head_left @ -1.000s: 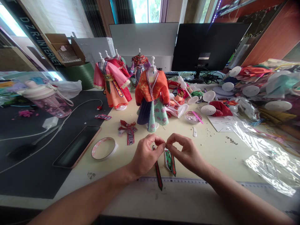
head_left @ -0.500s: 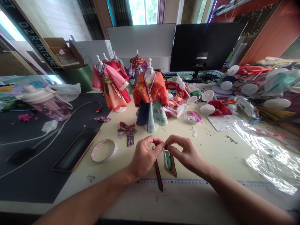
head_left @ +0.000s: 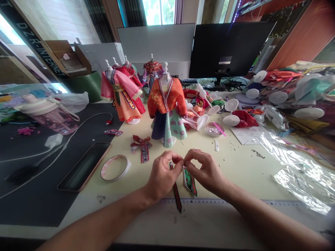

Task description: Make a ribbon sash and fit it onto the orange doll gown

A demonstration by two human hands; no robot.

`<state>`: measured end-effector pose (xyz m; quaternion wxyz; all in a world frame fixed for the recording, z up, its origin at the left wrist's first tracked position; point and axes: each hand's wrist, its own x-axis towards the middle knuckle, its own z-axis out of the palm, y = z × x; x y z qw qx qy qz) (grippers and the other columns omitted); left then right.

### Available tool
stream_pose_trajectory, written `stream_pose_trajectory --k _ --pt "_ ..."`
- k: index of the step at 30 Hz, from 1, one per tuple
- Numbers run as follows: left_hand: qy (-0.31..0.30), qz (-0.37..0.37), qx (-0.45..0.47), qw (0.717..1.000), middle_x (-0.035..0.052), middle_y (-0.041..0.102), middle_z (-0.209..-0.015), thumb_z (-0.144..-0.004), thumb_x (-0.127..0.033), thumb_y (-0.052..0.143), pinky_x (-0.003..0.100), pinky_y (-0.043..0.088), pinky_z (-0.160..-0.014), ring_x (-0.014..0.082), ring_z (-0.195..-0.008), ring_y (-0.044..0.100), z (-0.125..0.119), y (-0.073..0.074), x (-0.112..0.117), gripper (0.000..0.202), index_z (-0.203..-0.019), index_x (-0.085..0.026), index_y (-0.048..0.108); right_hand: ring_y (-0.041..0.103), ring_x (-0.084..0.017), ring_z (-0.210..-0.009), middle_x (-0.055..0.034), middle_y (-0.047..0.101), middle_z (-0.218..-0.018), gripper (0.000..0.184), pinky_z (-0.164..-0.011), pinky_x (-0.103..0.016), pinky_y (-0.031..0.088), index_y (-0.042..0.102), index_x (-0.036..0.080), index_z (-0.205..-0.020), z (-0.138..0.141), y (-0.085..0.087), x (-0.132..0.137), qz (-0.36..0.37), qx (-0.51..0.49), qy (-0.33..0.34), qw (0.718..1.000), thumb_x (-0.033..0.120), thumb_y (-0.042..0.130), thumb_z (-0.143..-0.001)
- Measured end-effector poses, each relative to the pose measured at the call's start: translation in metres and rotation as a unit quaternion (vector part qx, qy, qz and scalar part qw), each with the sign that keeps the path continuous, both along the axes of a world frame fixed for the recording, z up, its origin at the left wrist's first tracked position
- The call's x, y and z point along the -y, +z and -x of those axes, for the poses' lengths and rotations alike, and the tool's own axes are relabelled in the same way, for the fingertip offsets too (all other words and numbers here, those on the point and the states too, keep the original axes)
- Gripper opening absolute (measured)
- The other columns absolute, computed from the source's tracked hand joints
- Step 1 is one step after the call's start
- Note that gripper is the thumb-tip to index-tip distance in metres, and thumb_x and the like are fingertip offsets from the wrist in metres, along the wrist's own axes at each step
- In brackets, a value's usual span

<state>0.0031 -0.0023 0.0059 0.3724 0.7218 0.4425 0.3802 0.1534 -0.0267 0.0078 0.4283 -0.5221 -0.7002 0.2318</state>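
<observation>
My left hand [head_left: 164, 174] and my right hand [head_left: 205, 170] meet fingertip to fingertip above the table, each closed in a pinch. Whatever sits between the fingertips is too small or too hidden to name. Under my left hand runs a narrow dark ribbon strip [head_left: 177, 198] with a red middle and a pointed lower end; my fingers cover part of it. A green patterned ribbon piece [head_left: 187, 179] with a beaded edge and a dark red border hangs or lies just below my right fingertips; I cannot tell which.
A doll form in an orange top [head_left: 166, 96] stands ahead, other dressed forms [head_left: 121, 94] behind it. To the left are a tape roll [head_left: 115, 168], a red ribbon bow [head_left: 141, 144] and a phone [head_left: 83, 167]. A ruler [head_left: 209, 200] crosses the front; plastic wrap [head_left: 300, 188] lies right.
The view has shifted slightly. My fingertips stay together, and the small dark bit that showed at my right fingertips is now harder to see. The ribbon pieces have hardly moved.
</observation>
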Motion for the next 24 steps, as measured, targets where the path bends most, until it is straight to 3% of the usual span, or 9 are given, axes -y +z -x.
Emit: stream_pose_trajectory --k 8,16,24 --pt "0.011 -0.004 0.011 1.000 0.0001 0.062 -0.071 -0.078 -0.020 0.060 0.023 0.045 -0.067 0.0123 -0.069 0.056 -0.001 -0.004 0.001 0.009 -0.071 -0.016 0.059 0.055 -0.014 -0.066 0.0012 0.061 -0.065 0.014 -0.068 -0.028 0.043 0.056 0.019 -0.064 0.000 -0.002 -0.001 0.020 -0.004 -0.001 1.000 0.011 0.048 -0.071" --pt "0.016 0.071 0.059 0.996 0.0007 0.063 -0.071 -0.079 -0.024 0.058 0.023 0.047 -0.067 0.0132 -0.070 0.058 0.000 0.000 -0.003 0.011 -0.073 -0.015 0.061 0.058 -0.014 -0.068 0.0002 0.064 -0.069 0.013 -0.065 -0.026 0.044 0.062 0.018 -0.068 0.000 0.007 -0.001 0.129 -0.074 -0.001 0.989 0.021 0.053 -0.077" --pt "0.007 0.084 0.074 0.994 0.0009 0.064 -0.073 -0.079 -0.026 0.059 0.024 0.047 -0.068 0.0136 -0.071 0.058 0.002 -0.004 -0.005 0.012 -0.074 -0.016 0.062 0.057 -0.014 -0.067 0.0005 0.063 -0.067 0.015 -0.066 -0.027 0.045 0.061 0.019 -0.065 -0.002 0.008 -0.002 0.122 -0.089 0.003 0.989 0.026 0.056 -0.078"
